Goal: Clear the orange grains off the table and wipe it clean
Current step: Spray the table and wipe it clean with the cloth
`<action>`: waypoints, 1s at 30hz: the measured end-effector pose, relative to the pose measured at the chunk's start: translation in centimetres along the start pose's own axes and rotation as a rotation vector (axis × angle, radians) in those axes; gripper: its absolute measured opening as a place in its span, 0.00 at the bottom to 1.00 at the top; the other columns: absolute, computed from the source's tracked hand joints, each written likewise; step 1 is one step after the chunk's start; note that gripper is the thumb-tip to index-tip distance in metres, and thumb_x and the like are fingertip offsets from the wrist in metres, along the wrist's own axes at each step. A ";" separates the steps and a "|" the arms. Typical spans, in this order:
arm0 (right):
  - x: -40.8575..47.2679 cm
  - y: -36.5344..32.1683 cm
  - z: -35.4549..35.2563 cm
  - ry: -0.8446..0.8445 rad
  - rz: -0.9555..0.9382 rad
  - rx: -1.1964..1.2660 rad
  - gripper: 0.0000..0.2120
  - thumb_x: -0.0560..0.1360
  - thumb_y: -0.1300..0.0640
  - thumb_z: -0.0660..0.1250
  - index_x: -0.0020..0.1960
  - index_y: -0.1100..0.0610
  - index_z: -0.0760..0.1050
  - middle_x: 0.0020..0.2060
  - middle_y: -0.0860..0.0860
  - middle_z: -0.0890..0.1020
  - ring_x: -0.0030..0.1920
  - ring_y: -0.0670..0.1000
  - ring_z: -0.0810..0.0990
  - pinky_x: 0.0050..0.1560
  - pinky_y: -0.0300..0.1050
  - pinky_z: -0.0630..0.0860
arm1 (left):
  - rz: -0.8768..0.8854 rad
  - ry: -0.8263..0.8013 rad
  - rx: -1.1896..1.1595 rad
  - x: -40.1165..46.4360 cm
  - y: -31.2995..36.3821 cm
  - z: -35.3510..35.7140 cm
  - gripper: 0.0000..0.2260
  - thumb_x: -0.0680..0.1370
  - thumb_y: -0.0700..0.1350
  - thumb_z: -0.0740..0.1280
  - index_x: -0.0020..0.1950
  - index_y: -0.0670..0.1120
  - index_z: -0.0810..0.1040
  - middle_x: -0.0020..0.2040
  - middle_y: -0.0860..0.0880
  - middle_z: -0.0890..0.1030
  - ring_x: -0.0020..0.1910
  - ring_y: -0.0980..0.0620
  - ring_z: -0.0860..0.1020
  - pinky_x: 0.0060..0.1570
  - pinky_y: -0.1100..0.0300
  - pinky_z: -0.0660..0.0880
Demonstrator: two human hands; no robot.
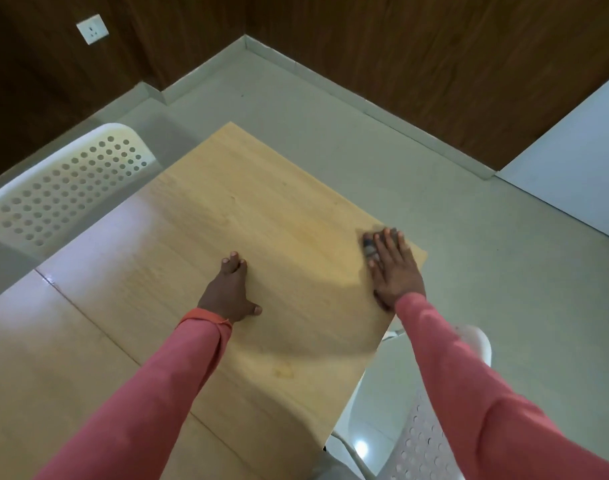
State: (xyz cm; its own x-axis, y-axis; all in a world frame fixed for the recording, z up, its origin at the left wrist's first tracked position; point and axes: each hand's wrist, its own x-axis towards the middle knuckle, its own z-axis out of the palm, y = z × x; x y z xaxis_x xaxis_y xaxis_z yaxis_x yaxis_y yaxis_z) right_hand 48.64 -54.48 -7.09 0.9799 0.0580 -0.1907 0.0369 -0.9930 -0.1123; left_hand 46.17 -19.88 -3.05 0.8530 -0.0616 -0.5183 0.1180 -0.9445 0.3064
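Note:
A light wooden table (226,209) fills the middle of the head view. My right hand (394,268) lies flat near the table's right corner, pressing a small grey cloth (369,247) that shows under the fingertips. My left hand (228,292) rests palm down on the tabletop to the left, fingers together, holding nothing. No orange grains show on the wood; only a faint stain (284,372) is visible near the front.
A white perforated chair (64,188) stands at the table's left side. Another white chair (424,441) sits below the right edge. A second table section (36,358) joins at the left. Grey floor and brown walls surround it all.

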 end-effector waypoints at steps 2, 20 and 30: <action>4.4 -1.1 -1.0 -0.014 0.070 -0.026 0.30 0.83 0.42 0.44 0.82 0.52 0.47 0.82 0.52 0.47 0.80 0.52 0.37 0.80 0.49 0.39 | 0.001 -0.005 0.004 0.1 0.0 0.1 0.50 0.70 0.52 0.77 0.79 0.40 0.47 0.80 0.46 0.41 0.79 0.45 0.45 0.75 0.50 0.57; 4.1 -2.1 -1.2 0.003 0.135 0.003 0.30 0.84 0.44 0.46 0.82 0.53 0.47 0.82 0.54 0.47 0.81 0.55 0.38 0.80 0.50 0.39 | 0.027 0.016 -0.017 0.3 -0.7 0.3 0.50 0.69 0.54 0.77 0.79 0.41 0.49 0.80 0.46 0.44 0.79 0.46 0.46 0.74 0.49 0.58; -5.1 -1.5 0.7 -0.048 -0.367 -0.017 0.29 0.83 0.44 0.48 0.82 0.52 0.52 0.81 0.51 0.50 0.81 0.54 0.45 0.80 0.54 0.49 | 0.041 0.017 -0.042 -0.1 -0.8 0.2 0.51 0.68 0.53 0.77 0.79 0.42 0.49 0.80 0.46 0.44 0.79 0.47 0.46 0.75 0.50 0.56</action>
State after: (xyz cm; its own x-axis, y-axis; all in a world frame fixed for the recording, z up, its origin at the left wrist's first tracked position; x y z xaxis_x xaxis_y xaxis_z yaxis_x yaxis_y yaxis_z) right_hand 43.47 -53.21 -6.66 0.8906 0.4150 -0.1861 0.3880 -0.9067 -0.1656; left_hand 45.90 -19.24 -3.41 0.8661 -0.0937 -0.4910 0.1040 -0.9270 0.3603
